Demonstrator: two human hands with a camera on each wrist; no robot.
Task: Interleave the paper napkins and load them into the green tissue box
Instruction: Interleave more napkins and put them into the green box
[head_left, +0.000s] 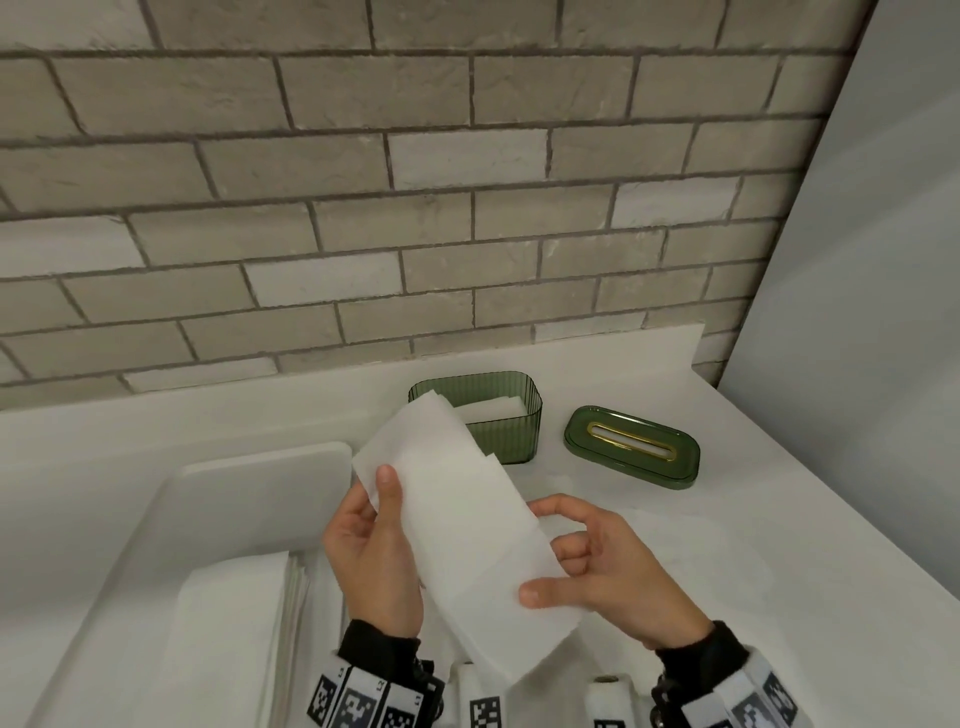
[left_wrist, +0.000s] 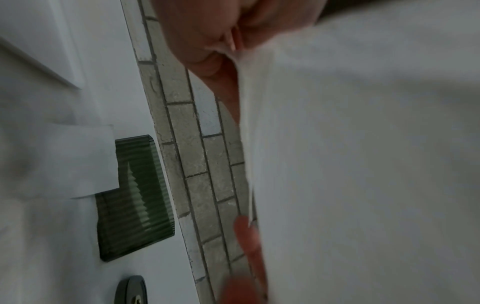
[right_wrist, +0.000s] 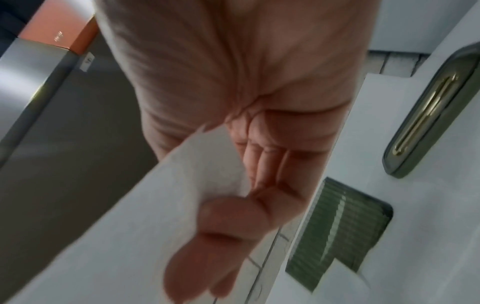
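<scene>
I hold a long strip of white paper napkins (head_left: 457, 519) above the counter, tilted from upper left to lower right. My left hand (head_left: 376, 545) pinches its left edge with the thumb on top. My right hand (head_left: 587, 566) pinches the lower right edge, thumb on top and fingers curled beneath. Behind the strip stands the green ribbed tissue box (head_left: 506, 434), open, with white napkins inside. The left wrist view shows the box (left_wrist: 135, 197) partly behind paper (left_wrist: 363, 164). In the right wrist view the box (right_wrist: 337, 232) lies beyond my palm (right_wrist: 265, 164).
The green lid (head_left: 631, 447) with its gold-rimmed slot lies flat right of the box. A white tray (head_left: 249, 499) at the left holds a stack of napkins (head_left: 234, 623). A grey brick wall (head_left: 415, 208) backs the white counter (head_left: 753, 545). A white panel stands at right.
</scene>
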